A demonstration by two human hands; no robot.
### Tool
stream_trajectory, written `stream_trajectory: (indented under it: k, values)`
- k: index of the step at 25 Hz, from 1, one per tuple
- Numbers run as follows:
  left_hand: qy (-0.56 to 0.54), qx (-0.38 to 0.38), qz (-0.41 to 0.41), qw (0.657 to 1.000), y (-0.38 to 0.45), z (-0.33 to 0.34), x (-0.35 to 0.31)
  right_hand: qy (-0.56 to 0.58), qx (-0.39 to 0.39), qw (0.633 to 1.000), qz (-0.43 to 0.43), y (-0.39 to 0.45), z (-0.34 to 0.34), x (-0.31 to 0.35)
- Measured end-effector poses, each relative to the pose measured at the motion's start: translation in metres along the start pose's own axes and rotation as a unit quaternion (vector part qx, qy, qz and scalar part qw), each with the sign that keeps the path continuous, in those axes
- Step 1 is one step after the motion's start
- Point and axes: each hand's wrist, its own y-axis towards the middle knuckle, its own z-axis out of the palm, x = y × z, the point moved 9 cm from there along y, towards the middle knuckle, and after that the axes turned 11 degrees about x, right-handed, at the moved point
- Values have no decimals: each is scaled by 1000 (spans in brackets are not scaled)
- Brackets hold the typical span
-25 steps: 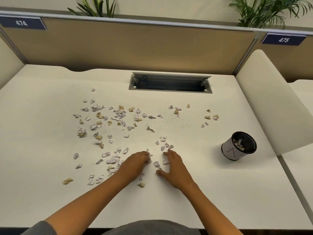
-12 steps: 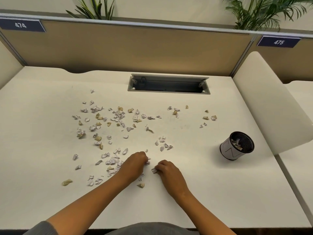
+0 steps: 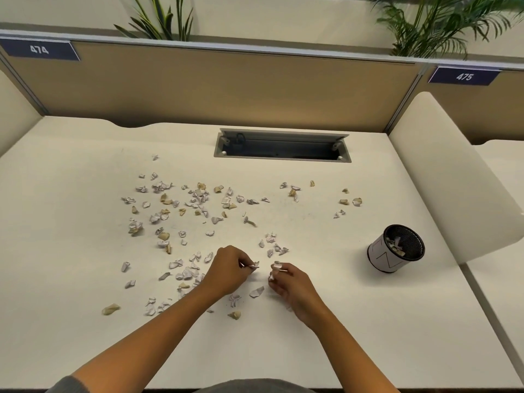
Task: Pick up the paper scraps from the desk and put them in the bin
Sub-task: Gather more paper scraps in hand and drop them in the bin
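Several white and tan paper scraps [image 3: 195, 199] lie scattered over the left and middle of the cream desk [image 3: 71, 236]. My left hand [image 3: 229, 272] is lifted slightly and pinches a scrap at its fingertips. Close to its right, my right hand [image 3: 292, 285] has its fingers curled round a few scraps. One loose scrap [image 3: 256, 292] lies between the two hands. The bin [image 3: 395, 252], a small white cylinder with a black mesh rim, stands to the right and holds some scraps.
A grey cable slot [image 3: 282, 146] is sunk into the desk at the back. A tan partition [image 3: 226, 89] rises behind it. A cream side divider [image 3: 453, 177] stands just right of the bin. Plants show above the partition.
My right hand went from spread flat on the desk to curled round scraps and lifted. My left hand rose a little with a scrap pinched.
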Motion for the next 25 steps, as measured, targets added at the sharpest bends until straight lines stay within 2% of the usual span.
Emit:
stream_trajectory:
  k: [3,6,10,14,17,21,23,25]
  values:
    - [-28,11,3,1000,0,1,-14,184,-15,982,48,0,1,-7]
    - [-15,43,13,999,1,10,-33,268,-17,963,40,-3,1,-1]
    - [9,66,39,997,4,21,-63,299,-29,953,31,-4,-1,3]
    - [-17,89,57,994,8,33,-90,287,-17,957,37,-4,0,6]
    - [-81,92,41,992,12,34,-97,310,-29,950,28,-4,-4,8]
    - [-268,81,-10,960,20,30,-90,384,-17,923,23,-6,-11,15]
    - [-286,69,-18,956,24,26,-88,399,-27,916,20,-11,-17,21]
    - [-255,50,-18,965,27,21,-85,409,-32,912,1,-18,-25,35]
